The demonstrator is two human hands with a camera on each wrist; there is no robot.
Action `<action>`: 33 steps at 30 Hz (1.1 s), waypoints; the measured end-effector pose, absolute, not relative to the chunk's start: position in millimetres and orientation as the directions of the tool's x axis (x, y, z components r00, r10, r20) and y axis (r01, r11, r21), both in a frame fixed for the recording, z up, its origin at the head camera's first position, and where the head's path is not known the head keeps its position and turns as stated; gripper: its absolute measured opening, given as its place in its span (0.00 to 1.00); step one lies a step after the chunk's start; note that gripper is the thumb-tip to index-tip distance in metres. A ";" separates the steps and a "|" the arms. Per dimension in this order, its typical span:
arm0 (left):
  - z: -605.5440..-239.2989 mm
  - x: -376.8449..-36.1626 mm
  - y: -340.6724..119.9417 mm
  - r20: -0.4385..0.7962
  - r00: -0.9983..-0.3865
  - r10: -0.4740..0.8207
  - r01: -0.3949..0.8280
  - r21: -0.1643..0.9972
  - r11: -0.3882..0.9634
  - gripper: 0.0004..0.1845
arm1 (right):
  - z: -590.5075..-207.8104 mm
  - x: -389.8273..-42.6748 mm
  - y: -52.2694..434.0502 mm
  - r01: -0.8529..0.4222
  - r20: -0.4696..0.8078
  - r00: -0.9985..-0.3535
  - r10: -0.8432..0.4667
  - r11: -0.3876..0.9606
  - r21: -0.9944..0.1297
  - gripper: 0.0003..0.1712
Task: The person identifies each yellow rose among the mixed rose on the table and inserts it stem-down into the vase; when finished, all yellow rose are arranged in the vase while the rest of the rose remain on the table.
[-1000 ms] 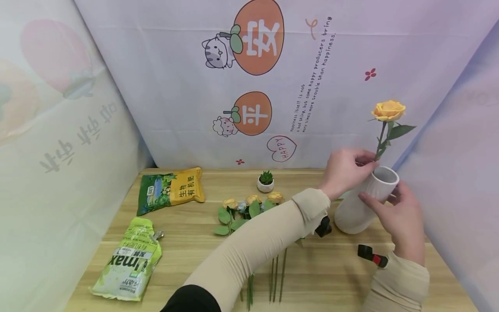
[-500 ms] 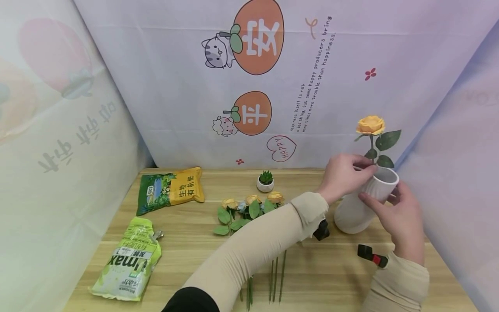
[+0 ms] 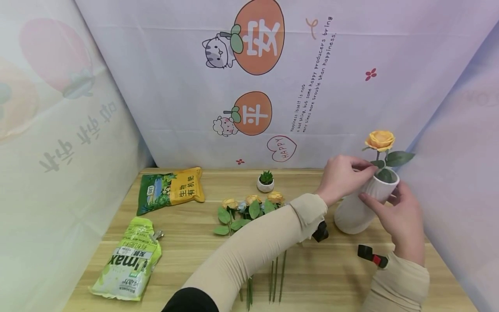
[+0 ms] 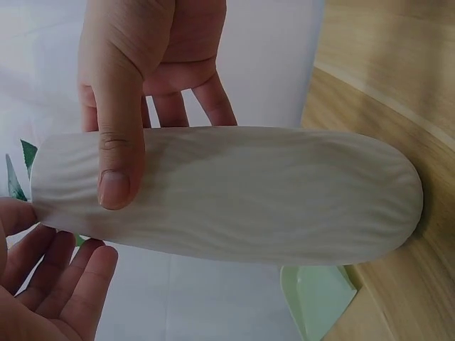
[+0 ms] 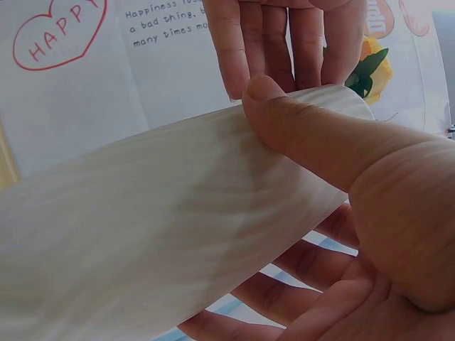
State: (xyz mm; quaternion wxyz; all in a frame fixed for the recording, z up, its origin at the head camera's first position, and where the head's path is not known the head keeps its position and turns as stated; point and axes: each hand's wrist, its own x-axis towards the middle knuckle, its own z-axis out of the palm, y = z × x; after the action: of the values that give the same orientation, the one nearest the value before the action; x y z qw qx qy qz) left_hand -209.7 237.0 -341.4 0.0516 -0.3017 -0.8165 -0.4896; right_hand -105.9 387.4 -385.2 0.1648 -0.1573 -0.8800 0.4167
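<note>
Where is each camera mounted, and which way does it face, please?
Head: worn on the head, looking forward and down; the left hand holds the yellow rose, the right hand grips the white vase, and both sleeves show.
Left wrist: on that wrist, facing the vase's side; left hand at lower left, right hand at top.
Right wrist: on that wrist, facing the vase and printed backdrop; right hand at right, left hand at top.
Shared: head and right wrist both show the rose and HAPPY heart.
</note>
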 end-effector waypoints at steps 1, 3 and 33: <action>-341.4 -209.6 237.0 0.380 -0.813 0.442 0.543 0.769 0.338 0.09 | -385.3 -105.9 387.4 0.139 0.160 -0.895 0.415 0.602 -0.786 0.52; -341.6 -209.4 236.9 0.378 -0.814 0.441 0.540 0.772 0.336 0.09 | -385.5 -105.9 387.4 0.139 0.161 -0.895 0.417 0.602 -0.786 0.52; -389.2 -176.8 140.1 0.275 -0.790 0.548 0.428 0.887 0.173 0.14 | -383.5 -107.6 389.0 0.201 0.077 -0.902 0.424 0.572 -0.795 0.55</action>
State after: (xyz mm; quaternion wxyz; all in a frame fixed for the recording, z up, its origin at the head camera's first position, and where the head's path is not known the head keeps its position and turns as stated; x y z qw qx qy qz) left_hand -176.8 140.1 -389.2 -0.0535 -0.3193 -0.7641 -0.5580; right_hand -107.6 389.0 -383.5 0.1304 -0.1783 -0.8770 0.4267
